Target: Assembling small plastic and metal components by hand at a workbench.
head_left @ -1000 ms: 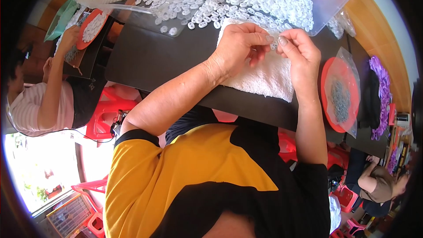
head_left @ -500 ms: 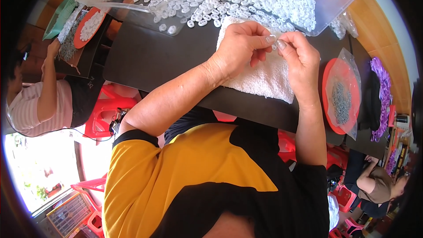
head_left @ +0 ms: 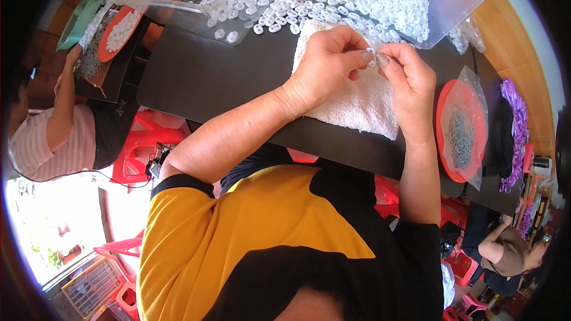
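Observation:
Over a folded white towel (head_left: 351,110), my two hands meet fingertip to fingertip. My left hand (head_left: 330,59) is closed in a pinch on a small white plastic piece (head_left: 372,58) with holes in it. Close against its other side, my right hand (head_left: 410,77) pinches with thumb and forefinger. What sits between those right fingertips is too small to make out. Just beyond the towel lie many loose white oval plastic pieces (head_left: 324,9), spilling from a clear plastic bin (head_left: 455,6) tipped toward me.
Right of the towel, a red tray (head_left: 445,137) bears a clear bag of small grey metal parts (head_left: 461,139). Purple material (head_left: 514,131) lies farther right. Another clear container (head_left: 229,35) stands back left. One person (head_left: 53,131) sits at left, another (head_left: 505,252) at right.
My fingertips have shifted slightly, and the white piece between them is turned a little. My right hand has moved marginally to the right. The arms stay almost where they were.

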`<state>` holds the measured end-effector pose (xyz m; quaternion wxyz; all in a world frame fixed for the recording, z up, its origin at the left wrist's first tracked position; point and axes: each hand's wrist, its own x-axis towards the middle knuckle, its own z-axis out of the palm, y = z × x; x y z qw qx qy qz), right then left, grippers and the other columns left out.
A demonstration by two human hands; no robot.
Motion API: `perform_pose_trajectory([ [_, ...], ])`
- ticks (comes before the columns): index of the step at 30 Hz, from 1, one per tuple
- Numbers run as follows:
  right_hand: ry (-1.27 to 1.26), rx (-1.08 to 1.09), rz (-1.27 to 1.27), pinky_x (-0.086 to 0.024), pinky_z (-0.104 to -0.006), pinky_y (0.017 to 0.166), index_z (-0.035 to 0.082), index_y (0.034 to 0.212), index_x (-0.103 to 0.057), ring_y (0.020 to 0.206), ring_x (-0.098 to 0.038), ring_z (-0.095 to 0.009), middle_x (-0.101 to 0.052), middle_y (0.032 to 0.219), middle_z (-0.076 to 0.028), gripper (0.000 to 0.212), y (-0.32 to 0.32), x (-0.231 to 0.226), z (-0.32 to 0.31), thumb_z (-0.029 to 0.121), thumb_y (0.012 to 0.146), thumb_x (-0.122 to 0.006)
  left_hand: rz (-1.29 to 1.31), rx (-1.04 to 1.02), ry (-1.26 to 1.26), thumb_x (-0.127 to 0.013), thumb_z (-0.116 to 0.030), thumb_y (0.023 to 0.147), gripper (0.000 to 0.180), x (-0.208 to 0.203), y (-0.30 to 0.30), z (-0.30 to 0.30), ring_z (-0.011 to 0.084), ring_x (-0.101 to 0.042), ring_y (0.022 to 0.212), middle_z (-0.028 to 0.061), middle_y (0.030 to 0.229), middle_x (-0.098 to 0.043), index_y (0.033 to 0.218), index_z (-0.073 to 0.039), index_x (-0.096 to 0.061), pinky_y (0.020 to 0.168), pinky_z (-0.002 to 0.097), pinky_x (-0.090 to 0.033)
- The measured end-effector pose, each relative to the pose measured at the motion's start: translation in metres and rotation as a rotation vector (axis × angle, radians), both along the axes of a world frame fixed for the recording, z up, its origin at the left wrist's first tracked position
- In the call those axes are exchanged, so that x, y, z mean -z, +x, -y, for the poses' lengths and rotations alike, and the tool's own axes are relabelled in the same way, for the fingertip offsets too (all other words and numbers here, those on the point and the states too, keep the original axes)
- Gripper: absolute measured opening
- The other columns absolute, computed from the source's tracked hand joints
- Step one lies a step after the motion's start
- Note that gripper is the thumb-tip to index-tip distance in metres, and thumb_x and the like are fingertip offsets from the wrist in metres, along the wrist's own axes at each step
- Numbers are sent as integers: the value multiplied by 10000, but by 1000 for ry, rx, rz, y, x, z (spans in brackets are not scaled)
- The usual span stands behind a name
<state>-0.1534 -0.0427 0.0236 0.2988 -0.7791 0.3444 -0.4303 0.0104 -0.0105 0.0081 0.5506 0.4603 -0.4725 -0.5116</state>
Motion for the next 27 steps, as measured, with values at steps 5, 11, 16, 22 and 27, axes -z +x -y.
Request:
perform_pose_trajectory([
  [5, -37, 4, -43, -445, -277, 601, -9, 900, -591, 637, -549, -137, -599, 713, -82, 35, 1, 2, -1, -21, 868, -599, 37, -5, -54, -646, -75, 892, 71, 4, -3, -3, 57, -557, 615, 16, 744, -608, 903, -9, -619, 486, 196, -413],
  [11, 89, -6, 65, -427, -257, 601, -12, 900, -596, 651, -521, -101, -575, 702, -48, 36, 7, 11, -1, -17, 865, -594, 44, -58, -67, -632, -57, 889, 53, 2, -2, -2, 59, -549, 593, 16, 717, -596, 892, -6, -617, 475, 202, -410],
  [16, 168, -32, 84, -448, -249, 653, -14, 930, -602, 698, -541, -94, -612, 753, -43, 44, 8, 4, -2, 15, 896, -599, -33, -37, 82, -632, -86, 896, 98, -1, 1, 1, 72, -551, 583, 33, 695, -594, 876, 7, -612, 465, 212, -407],
  [22, 109, 0, 86, -474, -256, 695, -13, 948, -596, 743, -586, -109, -661, 812, -66, 62, 5, 8, 0, 15, 896, -613, -37, -41, 99, -648, -94, 887, 110, -1, 0, -1, 80, -540, 569, 33, 690, -590, 865, 7, -611, 465, 217, -405],
  [27, 63, 7, 55, -462, -247, 651, -14, 923, -588, 702, -573, -103, -635, 770, -49, 48, 5, 12, 2, 10, 890, -613, -69, -22, 97, -651, -87, 882, 105, 2, -1, -1, 80, -543, 574, 28, 694, -591, 869, 10, -612, 463, 218, -404],
])
